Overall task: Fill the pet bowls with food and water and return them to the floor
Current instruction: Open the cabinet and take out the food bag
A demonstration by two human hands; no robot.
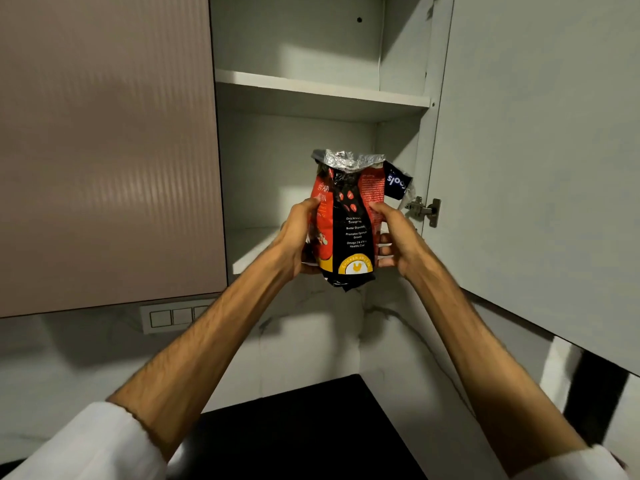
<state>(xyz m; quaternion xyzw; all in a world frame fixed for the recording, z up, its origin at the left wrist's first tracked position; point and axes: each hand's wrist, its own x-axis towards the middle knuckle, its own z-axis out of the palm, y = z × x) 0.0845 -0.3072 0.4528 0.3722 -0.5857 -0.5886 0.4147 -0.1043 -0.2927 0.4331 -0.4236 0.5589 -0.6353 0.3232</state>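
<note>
Your left hand (300, 237) and right hand (398, 237) both grip the food bag (348, 220), held at the front edge of the cupboard's lower shelf (249, 247). You seem to be fetching food; next, lower it to the counter (294, 427) upright, since the top looks open.

A red-and-black food bag (346, 220) with silver foil top, pale grey cabinet shelves (311, 90), white sleeves (104, 441).

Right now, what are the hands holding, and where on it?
Both grip the red-and-black pet food bag by its sides: left hand on its left edge, right hand on its right edge, around mid-height and below. The crumpled foil top is free.
</note>
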